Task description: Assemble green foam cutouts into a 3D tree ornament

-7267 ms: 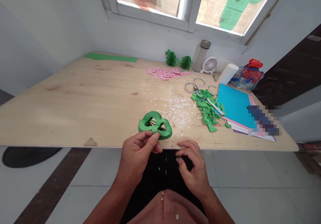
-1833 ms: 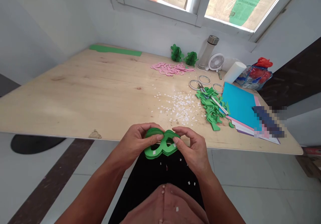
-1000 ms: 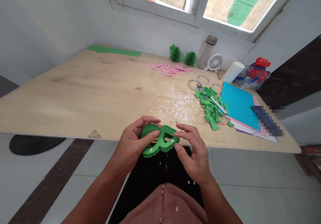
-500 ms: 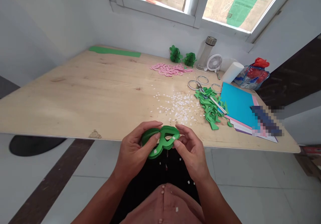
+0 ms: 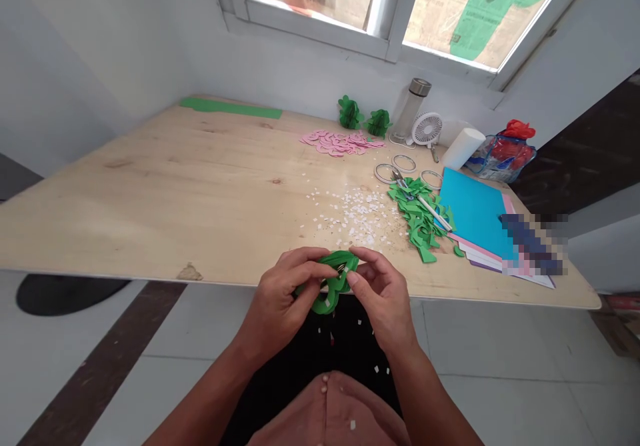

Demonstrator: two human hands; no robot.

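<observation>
Between my hands, over my lap at the table's front edge, is a green layered paper cutout [image 5: 331, 294] with curved outlines and an opening in it. Small white squares stick to its face. My left hand [image 5: 287, 293] is closed on its left side, fingers across the front and covering part of it. My right hand [image 5: 383, 293] pinches the right edge between thumb and fingers. Just beyond the hands, many white paper bits [image 5: 363, 213] lie scattered on the wooden table [image 5: 210, 186].
Green paper scraps [image 5: 423, 229] lie to the right under scissors [image 5: 400, 178] and a white pen [image 5: 434, 211], beside tape rolls [image 5: 404, 163] and blue paper [image 5: 475, 209]. Farther back are pink cutouts [image 5: 340, 143], green paper shapes [image 5: 350, 113], a bottle [image 5: 413, 109] and a small fan [image 5: 427, 129].
My left hand has shifted right, its fingers now reaching over the front of the green paper cutout. The cutout has turned and shows less of its face. My right hand keeps its pinch.
</observation>
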